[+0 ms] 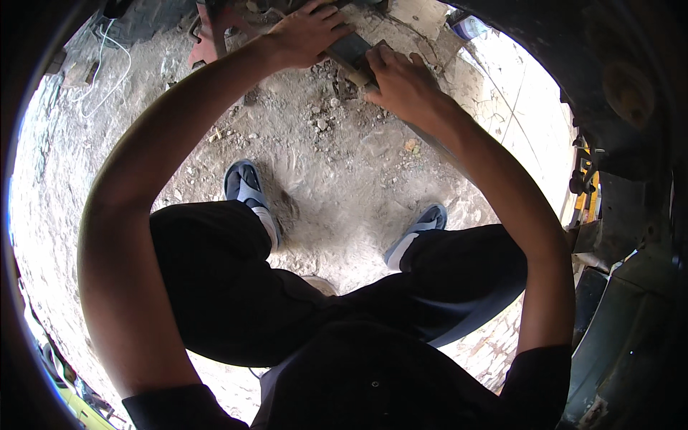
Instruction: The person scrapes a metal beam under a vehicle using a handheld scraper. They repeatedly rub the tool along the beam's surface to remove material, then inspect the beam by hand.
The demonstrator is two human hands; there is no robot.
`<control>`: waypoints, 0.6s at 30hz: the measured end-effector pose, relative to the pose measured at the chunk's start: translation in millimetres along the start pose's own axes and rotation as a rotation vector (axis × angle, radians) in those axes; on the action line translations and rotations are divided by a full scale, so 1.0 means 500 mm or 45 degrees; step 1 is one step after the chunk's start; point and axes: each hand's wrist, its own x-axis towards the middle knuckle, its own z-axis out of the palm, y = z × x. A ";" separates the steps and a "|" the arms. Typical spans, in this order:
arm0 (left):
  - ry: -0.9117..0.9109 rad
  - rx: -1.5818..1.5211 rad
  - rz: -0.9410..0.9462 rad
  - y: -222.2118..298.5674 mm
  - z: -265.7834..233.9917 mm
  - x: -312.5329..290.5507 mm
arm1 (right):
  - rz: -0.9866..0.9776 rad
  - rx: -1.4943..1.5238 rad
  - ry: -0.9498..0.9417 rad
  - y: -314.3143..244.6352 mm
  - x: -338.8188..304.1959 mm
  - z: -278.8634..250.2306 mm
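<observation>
A dark grey, flat-faced piece with a tan edge (350,51) lies slanted between my two hands at the top of the view. I cannot make out its kind. My left hand (309,34) grips its far left side, fingers bent over it. On the right side my right hand (403,80) is closed over it, with the thumb toward the near tan end. My hands hide much of the piece. A narrow grey edge (433,142) shows beneath my right forearm; whether it belongs to the same piece I cannot tell.
A red metal stand (208,36) is at the upper left, near a thin white cord (102,68). Small stones (322,123) litter the rough ground. Dark panels (623,315) and a yellow part (592,188) line the right. My sandalled feet are apart below.
</observation>
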 end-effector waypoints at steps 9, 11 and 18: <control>-0.016 -0.136 -0.052 0.010 0.021 -0.002 | -0.197 0.244 0.355 0.055 -0.020 0.044; -0.003 -0.130 -0.059 0.008 0.022 -0.003 | -0.285 0.293 0.360 0.060 -0.014 0.045; -0.469 -0.093 -0.049 0.031 -0.107 -0.027 | -0.355 0.405 0.288 0.060 0.045 0.027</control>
